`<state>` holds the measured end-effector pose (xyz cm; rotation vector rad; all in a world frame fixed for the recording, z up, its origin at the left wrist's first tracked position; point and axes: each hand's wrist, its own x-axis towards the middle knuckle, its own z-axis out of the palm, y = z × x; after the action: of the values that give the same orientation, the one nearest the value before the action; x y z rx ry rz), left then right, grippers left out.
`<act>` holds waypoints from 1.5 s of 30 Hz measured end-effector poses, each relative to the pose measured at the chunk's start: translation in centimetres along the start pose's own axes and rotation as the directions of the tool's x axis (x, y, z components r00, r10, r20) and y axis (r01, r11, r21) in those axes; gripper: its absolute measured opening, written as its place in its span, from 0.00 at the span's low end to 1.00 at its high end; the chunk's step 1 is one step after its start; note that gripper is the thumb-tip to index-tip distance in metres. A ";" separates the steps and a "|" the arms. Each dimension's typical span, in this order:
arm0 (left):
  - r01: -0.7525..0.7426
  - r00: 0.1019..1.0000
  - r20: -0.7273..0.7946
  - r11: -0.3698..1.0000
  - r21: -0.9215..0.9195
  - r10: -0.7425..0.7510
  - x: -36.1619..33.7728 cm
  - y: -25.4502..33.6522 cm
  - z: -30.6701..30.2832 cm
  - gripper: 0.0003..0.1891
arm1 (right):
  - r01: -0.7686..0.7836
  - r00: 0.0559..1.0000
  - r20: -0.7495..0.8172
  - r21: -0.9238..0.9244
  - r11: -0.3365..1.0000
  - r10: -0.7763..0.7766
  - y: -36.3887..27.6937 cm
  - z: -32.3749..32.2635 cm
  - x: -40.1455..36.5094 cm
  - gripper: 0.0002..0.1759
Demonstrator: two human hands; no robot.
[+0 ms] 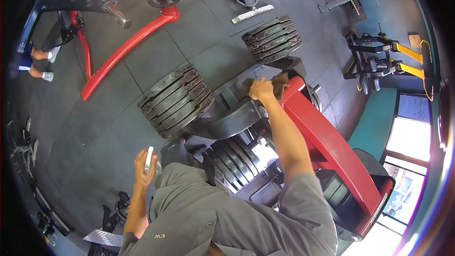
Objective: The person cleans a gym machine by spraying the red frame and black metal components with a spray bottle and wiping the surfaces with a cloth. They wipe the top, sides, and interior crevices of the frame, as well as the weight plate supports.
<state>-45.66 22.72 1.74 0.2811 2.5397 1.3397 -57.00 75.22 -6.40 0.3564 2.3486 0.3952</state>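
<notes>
Right hand closed over a brown cloth, pressing it on the grey machine frame just beside the red arm. Left hand wrapped narrowly around a small white object, held upright near the chest; can't tell what it is. Stacks of weight plates sit either side of the cloth.

Brown folded cloth. Red steel machine arm. Dark grey round iron weight plates. White slim object. Grey tiled rubber floor. Yellow machine bars. Teal wall.
</notes>
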 end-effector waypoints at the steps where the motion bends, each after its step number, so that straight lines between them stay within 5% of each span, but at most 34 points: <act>1: 0.005 1.000 -0.006 1.000 0.005 -0.005 -0.2 -0.2 0.0 0.18 | 0.012 1.000 -0.004 0.010 1.000 -0.012 -0.5 0.1 -1.3 0.28; 5: -0.086 0.992 0.092 0.996 0.007 0.085 0.3 0.3 -0.6 0.15 | -0.141 0.974 -0.149 0.180 0.973 0.169 5.9 -2.1 -1.8 0.30; 9: -0.141 0.975 0.169 0.990 -0.016 0.141 2.3 0.0 -0.5 0.15 | 0.002 0.988 -0.141 0.439 0.898 0.067 3.1 -1.9 -5.4 0.30; 10: -0.172 0.967 0.184 0.985 -0.031 0.175 3.0 0.1 -0.3 0.14 | 0.070 0.959 -0.273 0.499 0.864 0.080 1.7 -1.1 -7.0 0.29; 13: -0.279 0.914 0.280 0.956 -0.092 0.294 5.6 0.1 -0.1 0.13 | 0.076 0.809 -0.449 0.720 0.689 0.380 -1.0 -1.6 -12.8 0.23; 16: -0.353 0.856 0.357 0.927 -0.127 0.375 7.7 0.6 -0.2 0.12 | 0.179 0.731 -0.563 0.704 0.688 0.386 -3.4 1.0 -16.2 0.22; 18: -0.413 0.825 0.357 0.898 -0.149 0.439 8.7 0.9 -0.2 0.12 | 0.257 0.563 -0.780 0.481 0.838 0.274 -6.7 2.8 -19.6 0.18; 19: -0.430 0.818 0.349 0.889 -0.157 0.457 8.9 0.8 -0.3 0.12 | 0.234 0.673 -0.702 0.501 0.833 0.234 -8.4 5.2 -20.6 0.20; 20: -0.444 0.811 0.345 0.881 -0.164 0.473 9.0 0.4 -0.4 0.12 | 0.056 0.977 -0.173 0.778 0.626 0.128 -9.7 5.6 -21.9 0.24; 21: -0.458 0.803 0.342 0.872 -0.171 0.488 9.0 -0.1 -0.8 0.12 | 0.283 0.792 -0.510 0.793 0.539 0.335 -13.0 10.3 -22.6 0.26; 22: -0.449 0.801 0.348 0.873 -0.188 0.487 8.9 -0.8 -1.2 0.13 | 0.246 0.760 -0.495 0.820 0.517 0.422 -15.1 11.2 -24.4 0.27; 25: -0.442 0.806 0.362 0.883 -0.157 0.468 8.3 -4.4 -2.9 0.13 | 0.113 0.910 -0.042 0.982 -0.149 0.413 -20.7 15.2 -28.2 0.26; 27: -0.456 0.766 0.443 0.880 -0.135 0.465 7.4 -7.2 -4.4 0.13 | 0.045 0.930 0.205 0.759 -0.650 0.304 -25.3 19.6 -30.3 0.26; 29: -0.502 0.723 0.499 0.860 -0.097 0.478 6.3 -9.3 -6.5 0.15 | 0.235 0.853 0.357 0.388 -0.891 0.381 -29.2 19.4 -34.4 0.27; 30: -0.504 0.696 0.537 0.857 -0.108 0.477 5.8 -10.1 -7.7 0.15 | 0.346 0.904 0.246 0.059 -0.936 0.350 -30.9 20.4 -36.4 0.28; 33: -0.571 0.562 0.696 0.819 -0.065 0.447 5.5 -13.4 -10.9 0.15 | 0.514 0.858 0.214 -0.364 -0.776 0.468 -33.3 14.2 -46.3 0.29; 34: -0.593 0.509 0.725 0.800 -0.096 0.464 5.7 -13.6 -12.0 0.16 | 0.564 0.821 0.149 -0.363 -0.742 0.551 -34.0 13.4 -49.2 0.29; 35: -0.609 0.472 0.732 0.782 -0.132 0.491 6.1 -13.6 -12.8 0.17 | 0.640 0.768 0.294 -0.330 -0.694 0.568 -34.6 12.9 -51.9 0.27; 36: -0.595 0.453 0.697 0.771 -0.227 0.555 6.7 -12.8 -13.7 0.16 | 0.707 0.698 0.198 -0.347 -0.617 0.689 -35.2 12.7 -54.6 0.27; 39: -0.485 0.615 0.683 0.872 -0.068 0.395 9.4 -11.5 -16.8 0.15 | 0.880 0.456 0.197 -0.247 -0.407 0.868 -35.3 7.0 -61.1 0.29; 40: -0.442 0.712 0.565 0.891 -0.104 0.418 10.4 -10.2 -18.4 0.15 | 0.912 0.398 0.242 -0.209 -0.353 0.885 -36.3 5.9 -61.6 0.29; 45: -0.570 0.675 0.472 0.807 -0.155 0.567 14.5 -8.8 -21.6 0.13 | 0.923 0.381 0.338 -0.080 -0.377 0.861 -37.3 0.7 -56.4 0.29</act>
<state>-66.62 5.13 4.18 1.3384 2.0627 1.2154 -22.09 20.87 13.49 -0.6833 -0.4201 1.4603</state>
